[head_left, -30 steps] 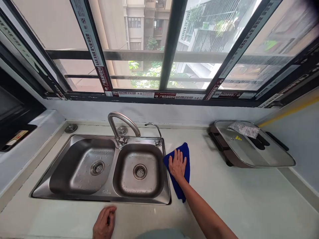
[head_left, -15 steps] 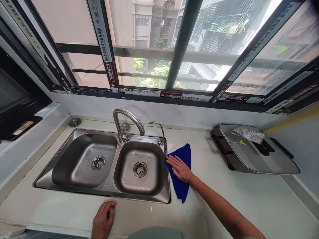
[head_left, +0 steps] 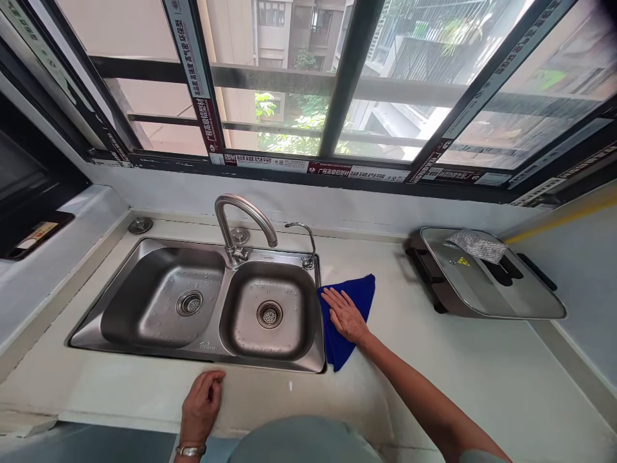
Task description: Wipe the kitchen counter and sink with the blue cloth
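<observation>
My right hand (head_left: 345, 315) lies flat, fingers stretched out, on a dark blue cloth (head_left: 362, 292). The cloth is spread on the white counter (head_left: 405, 399) along the right edge of a steel double-bowl sink (head_left: 212, 341). Part of the cloth is hidden under the hand. My left hand (head_left: 202, 400) rests at the counter's front, just below the sink's front rim, with its fingers curled in and nothing visible in them. A metal watch (head_left: 191, 450) is on the left wrist.
A curved faucet (head_left: 247, 209) and a thin spout (head_left: 308, 244) rise behind the sink. A flat lidded appliance (head_left: 501, 283) with a silvery packet (head_left: 478, 245) on it stands at the right. A phone-like object (head_left: 41, 235) lies on the left ledge. A window spans the back.
My right hand has shifted slightly with the cloth, whose upper corner now points more to the right and lower corner lies further left. My left hand stays curled. The view has tilted down.
</observation>
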{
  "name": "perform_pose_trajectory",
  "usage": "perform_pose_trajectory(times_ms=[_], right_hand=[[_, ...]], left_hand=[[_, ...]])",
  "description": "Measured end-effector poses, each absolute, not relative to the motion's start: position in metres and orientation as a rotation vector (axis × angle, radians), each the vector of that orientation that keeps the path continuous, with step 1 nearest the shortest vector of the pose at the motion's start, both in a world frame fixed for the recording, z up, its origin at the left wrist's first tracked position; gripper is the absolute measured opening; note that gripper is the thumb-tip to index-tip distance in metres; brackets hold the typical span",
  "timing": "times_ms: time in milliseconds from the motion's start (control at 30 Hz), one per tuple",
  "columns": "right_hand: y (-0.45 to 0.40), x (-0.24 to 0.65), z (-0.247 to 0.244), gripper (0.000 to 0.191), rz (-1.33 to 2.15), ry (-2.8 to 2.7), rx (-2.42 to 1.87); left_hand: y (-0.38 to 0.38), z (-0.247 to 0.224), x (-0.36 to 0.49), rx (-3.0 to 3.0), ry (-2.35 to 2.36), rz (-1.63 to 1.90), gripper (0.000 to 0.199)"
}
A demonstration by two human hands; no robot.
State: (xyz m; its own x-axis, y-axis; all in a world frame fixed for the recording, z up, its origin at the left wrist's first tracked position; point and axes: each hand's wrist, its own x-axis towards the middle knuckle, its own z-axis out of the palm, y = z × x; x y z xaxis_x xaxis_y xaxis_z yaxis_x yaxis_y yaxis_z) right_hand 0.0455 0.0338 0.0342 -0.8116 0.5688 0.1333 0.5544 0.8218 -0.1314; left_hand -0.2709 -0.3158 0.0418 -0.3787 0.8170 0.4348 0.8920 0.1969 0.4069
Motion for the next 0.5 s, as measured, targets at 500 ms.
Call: perform_pose_trajectory(times_ms=[500], right_hand=[[-0.011,0.040,0.003,0.069,-0.103,-2.579,-1.047]], left_hand=[[-0.322,0.037,-0.266,-1.479,-2.468,-1.222,0.023]])
